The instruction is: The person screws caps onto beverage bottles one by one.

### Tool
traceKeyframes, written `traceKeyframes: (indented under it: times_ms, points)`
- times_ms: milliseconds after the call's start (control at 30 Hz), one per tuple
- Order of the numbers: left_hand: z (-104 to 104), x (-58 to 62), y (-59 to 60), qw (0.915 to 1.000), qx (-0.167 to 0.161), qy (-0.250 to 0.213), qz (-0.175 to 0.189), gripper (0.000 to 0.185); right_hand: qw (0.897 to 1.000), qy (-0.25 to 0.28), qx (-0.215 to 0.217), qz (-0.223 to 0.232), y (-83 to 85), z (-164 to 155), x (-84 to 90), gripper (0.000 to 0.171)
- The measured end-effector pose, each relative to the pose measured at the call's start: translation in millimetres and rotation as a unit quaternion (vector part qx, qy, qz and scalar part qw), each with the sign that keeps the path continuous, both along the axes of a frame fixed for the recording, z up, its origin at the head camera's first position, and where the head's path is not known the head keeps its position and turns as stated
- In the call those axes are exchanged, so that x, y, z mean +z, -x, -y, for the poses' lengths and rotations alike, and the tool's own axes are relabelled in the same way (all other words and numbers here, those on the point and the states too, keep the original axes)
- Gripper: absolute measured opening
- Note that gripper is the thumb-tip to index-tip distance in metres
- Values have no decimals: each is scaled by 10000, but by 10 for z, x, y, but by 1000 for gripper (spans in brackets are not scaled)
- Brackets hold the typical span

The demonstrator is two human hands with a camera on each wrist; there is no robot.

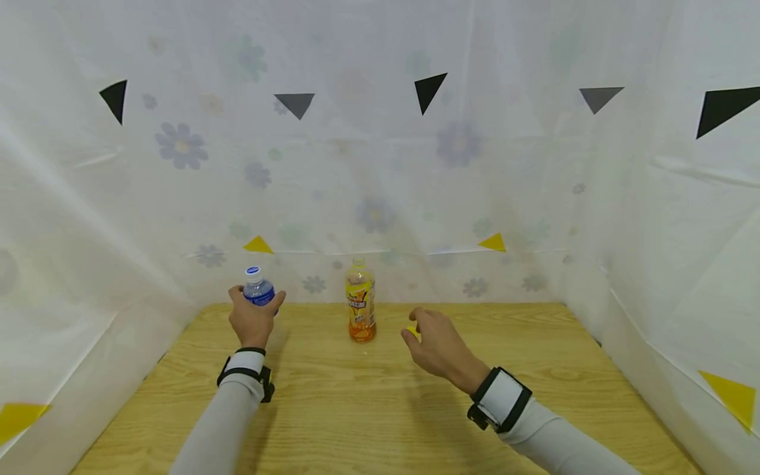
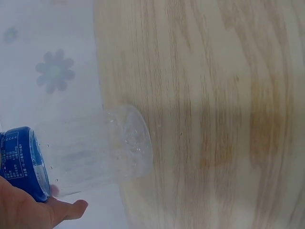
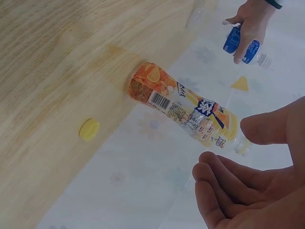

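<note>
My left hand (image 1: 252, 321) grips a clear plastic bottle (image 2: 86, 150) round its blue label (image 2: 21, 162). The bottle is upright at the table's left side; I cannot tell whether its base touches the wood. An orange drink bottle (image 1: 360, 307) with a yellow and orange label stands near the back, between my hands, its neck uncapped. My right hand (image 1: 442, 346) hovers to the right of that bottle, thumb and fingers apart, holding nothing. A yellow bottle cap (image 3: 89, 129) lies on the table, partly hidden behind the right fingers in the head view.
The wooden table (image 1: 332, 409) is bounded at the back and sides by a white curtain (image 1: 368, 165) with pale flowers. Yellow triangles (image 1: 493, 243) and dark triangles (image 1: 430, 91) are on the curtain. Each forearm wears a strapped wrist camera.
</note>
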State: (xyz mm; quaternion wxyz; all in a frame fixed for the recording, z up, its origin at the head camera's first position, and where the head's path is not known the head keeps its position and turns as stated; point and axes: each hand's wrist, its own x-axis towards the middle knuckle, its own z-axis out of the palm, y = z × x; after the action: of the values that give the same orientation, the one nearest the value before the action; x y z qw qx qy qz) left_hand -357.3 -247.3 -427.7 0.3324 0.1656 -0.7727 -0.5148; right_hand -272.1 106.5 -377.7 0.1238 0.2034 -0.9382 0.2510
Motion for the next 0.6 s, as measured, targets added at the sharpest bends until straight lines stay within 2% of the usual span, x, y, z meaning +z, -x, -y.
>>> traceKeyframes:
  times_ms: [367, 500, 600]
  points:
    - [7, -36, -10, 9997, -142, 177, 70, 98, 9999, -29, -48, 142, 19, -22, -57, 32]
    - [16, 16, 9, 9992, -150, 363, -34, 103, 9995, -42, -76, 293, 32, -25, -67, 33]
    - [42, 121, 30, 9980, -26, 598, -178, 106, 9990, -49, -109, 421, 34, -24, -70, 33]
